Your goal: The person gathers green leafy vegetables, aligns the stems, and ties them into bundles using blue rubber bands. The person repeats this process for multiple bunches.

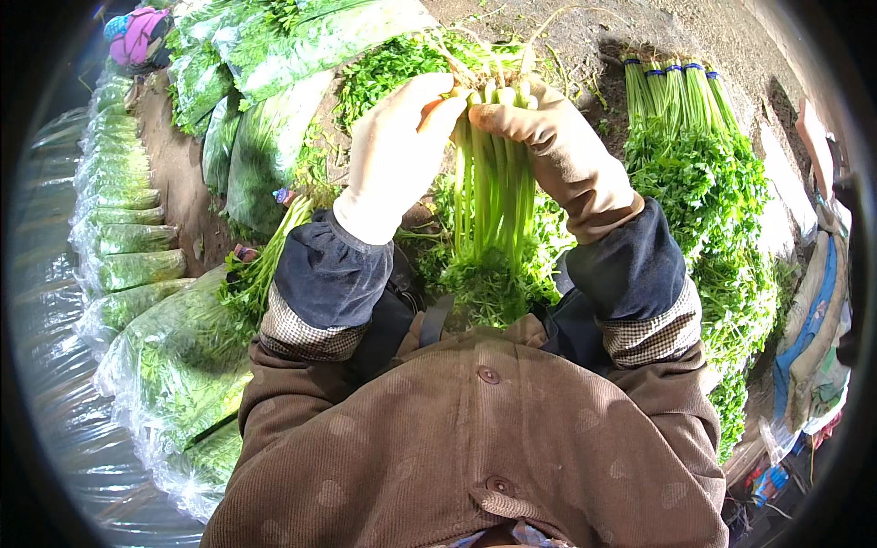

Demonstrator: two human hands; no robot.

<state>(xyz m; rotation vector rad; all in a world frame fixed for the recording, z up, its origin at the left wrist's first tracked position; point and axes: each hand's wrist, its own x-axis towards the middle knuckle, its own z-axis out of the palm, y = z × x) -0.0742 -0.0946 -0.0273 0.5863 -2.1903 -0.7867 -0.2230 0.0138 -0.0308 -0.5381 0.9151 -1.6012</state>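
Note:
My left hand [404,151], bare or in a pale glove washed out by the glare, pinches the root end of a bunch of celery [495,185] from the left. From the right, my right hand [562,147], in a tan glove, curls around the same stalks just below their roots. The bunch hangs with roots up and leaves down before my chest; thin pale roots stick out above. Whether a band goes around these stalks is hidden by my fingers. Loose leafy greens [390,75] lie on the ground behind and below the bunch.
Celery bunches with blue bands [675,96] lie in a row at the right, over a long leafy heap [726,205]. Bagged greens [260,151] and a large plastic-wrapped pile [185,356] are at the left. Beyond, a person in pink [137,38] is at the upper left. Sacks [815,322] lie far right.

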